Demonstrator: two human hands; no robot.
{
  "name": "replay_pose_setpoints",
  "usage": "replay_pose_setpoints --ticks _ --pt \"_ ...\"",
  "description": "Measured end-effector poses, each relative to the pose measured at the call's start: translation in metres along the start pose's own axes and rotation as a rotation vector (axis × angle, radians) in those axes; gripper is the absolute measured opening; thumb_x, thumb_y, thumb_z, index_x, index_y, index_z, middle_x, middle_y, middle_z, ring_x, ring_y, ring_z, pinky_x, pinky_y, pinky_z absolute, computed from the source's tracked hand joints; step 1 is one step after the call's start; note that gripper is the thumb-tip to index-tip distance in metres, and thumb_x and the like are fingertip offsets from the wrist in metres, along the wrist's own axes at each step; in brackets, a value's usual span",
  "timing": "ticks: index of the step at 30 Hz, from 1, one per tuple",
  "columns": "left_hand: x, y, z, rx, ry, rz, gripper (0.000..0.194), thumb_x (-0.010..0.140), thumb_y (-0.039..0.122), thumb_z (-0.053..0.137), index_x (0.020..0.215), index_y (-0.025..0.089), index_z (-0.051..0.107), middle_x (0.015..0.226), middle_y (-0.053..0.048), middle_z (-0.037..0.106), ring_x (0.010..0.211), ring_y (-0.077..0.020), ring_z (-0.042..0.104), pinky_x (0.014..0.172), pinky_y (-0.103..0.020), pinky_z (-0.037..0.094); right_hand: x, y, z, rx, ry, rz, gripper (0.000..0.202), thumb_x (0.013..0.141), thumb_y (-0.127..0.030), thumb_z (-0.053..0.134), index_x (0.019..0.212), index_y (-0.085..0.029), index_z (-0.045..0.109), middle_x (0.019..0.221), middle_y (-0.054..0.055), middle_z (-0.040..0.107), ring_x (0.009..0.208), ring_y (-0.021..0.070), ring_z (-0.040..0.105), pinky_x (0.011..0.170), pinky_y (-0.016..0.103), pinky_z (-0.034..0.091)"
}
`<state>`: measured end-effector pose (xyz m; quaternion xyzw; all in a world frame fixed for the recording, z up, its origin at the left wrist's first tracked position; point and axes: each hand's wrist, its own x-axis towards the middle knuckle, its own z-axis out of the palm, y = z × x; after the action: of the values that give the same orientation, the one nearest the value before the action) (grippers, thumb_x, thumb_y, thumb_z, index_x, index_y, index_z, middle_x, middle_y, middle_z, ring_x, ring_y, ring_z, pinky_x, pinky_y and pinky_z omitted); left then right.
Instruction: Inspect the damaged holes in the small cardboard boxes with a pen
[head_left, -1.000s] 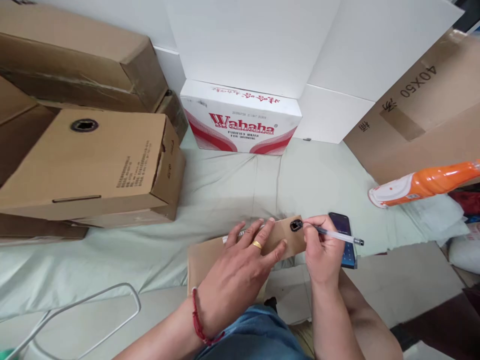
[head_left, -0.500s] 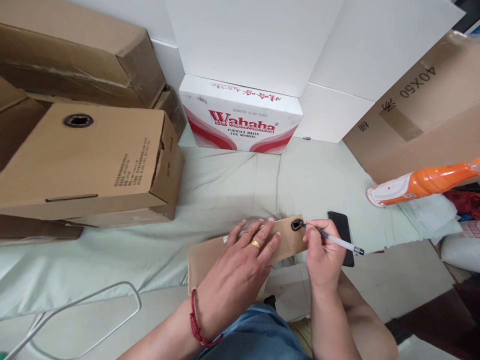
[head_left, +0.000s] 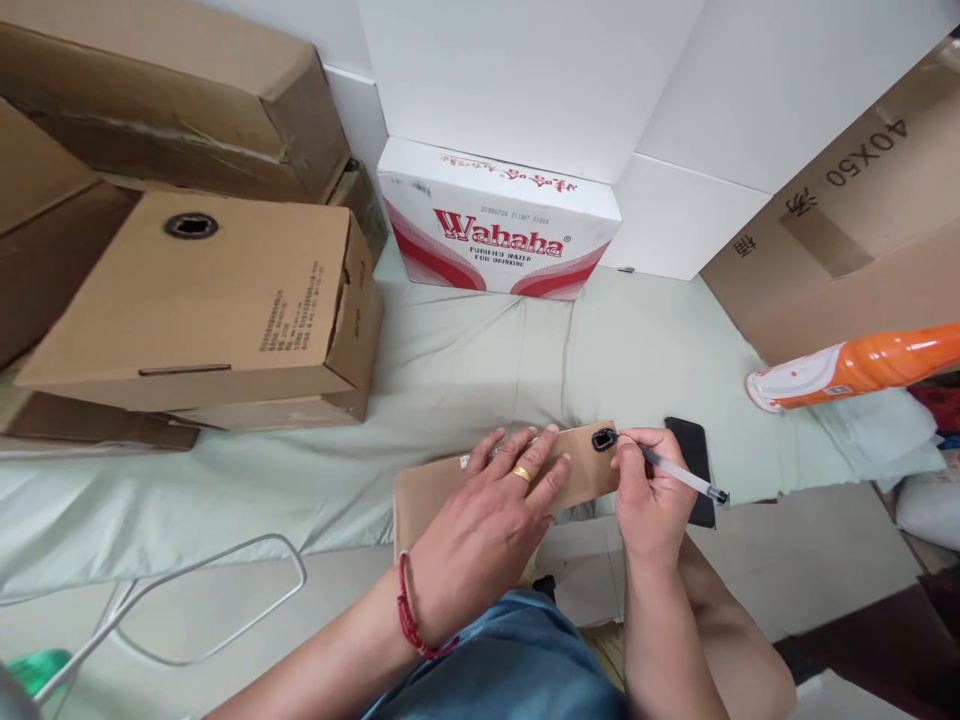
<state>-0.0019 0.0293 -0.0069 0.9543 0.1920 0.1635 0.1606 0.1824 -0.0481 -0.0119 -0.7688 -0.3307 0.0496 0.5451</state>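
Note:
A strip of brown cardboard point(head_left: 429, 500) lies across the front edge of the cloth-covered surface. My left hand point(head_left: 495, 510), wearing a gold ring and a red string bracelet, rests flat on it with fingers stretched out. Near the strip's right end is a black-rimmed hole or mark point(head_left: 603, 440). My right hand point(head_left: 652, 495) pinches a pen point(head_left: 686, 478) with a clear barrel and a dark cap end. The pen's tip is at the right side of that black rim. Beside my right hand lies a black phone point(head_left: 694, 465), partly hidden by the hand.
At the left stand several cardboard boxes point(head_left: 247, 330); one has a similar black-rimmed hole point(head_left: 190, 226). A white-and-red Wahaha carton point(head_left: 502, 235) leans by the wall. An orange bottle point(head_left: 862, 365) lies right, before a large carton point(head_left: 847, 220). A white metal frame point(head_left: 217, 560) is front left.
The camera view has shifted, so everything sits slightly further right in the picture. My right hand keeps the pen at the black rim; my left hand stays on the cardboard.

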Motion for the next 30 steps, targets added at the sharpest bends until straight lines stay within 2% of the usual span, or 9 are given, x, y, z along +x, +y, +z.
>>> replay_pose_setpoints --ticks 12,22,30 --pt "-0.0008 0.0006 -0.0013 0.016 -0.017 -0.005 0.050 0.096 0.017 0.073 0.145 0.016 0.060 0.164 -0.019 0.056 0.144 -0.0397 0.060 0.117 -0.063 0.052 -0.0003 0.0025 -0.0006 0.059 -0.049 0.002 0.015 0.096 -0.032 0.067 0.085 -0.021 0.069 0.068 -0.003 0.064 0.065 0.0146 0.060 0.066 0.027 0.049" --pt "0.0006 0.0014 -0.0030 0.012 -0.009 0.001 0.044 0.101 0.013 0.063 0.145 0.014 0.060 0.164 -0.021 0.056 0.143 -0.0405 0.060 0.114 -0.064 0.054 -0.0023 0.0040 -0.0053 0.032 -0.106 0.018 0.017 0.097 -0.035 0.067 0.088 -0.021 0.070 0.068 -0.003 0.065 0.062 0.0144 0.059 0.063 0.027 0.048" --pt "0.0003 0.0008 -0.0037 0.000 -0.031 -0.012 0.045 0.101 0.015 0.064 0.146 0.013 0.060 0.164 -0.021 0.056 0.144 -0.0409 0.059 0.115 -0.064 0.053 -0.0030 0.0074 -0.0079 0.023 -0.113 -0.038 0.015 0.096 -0.032 0.066 0.086 -0.021 0.071 0.066 -0.005 0.063 0.059 0.0124 0.057 0.060 0.026 0.045"
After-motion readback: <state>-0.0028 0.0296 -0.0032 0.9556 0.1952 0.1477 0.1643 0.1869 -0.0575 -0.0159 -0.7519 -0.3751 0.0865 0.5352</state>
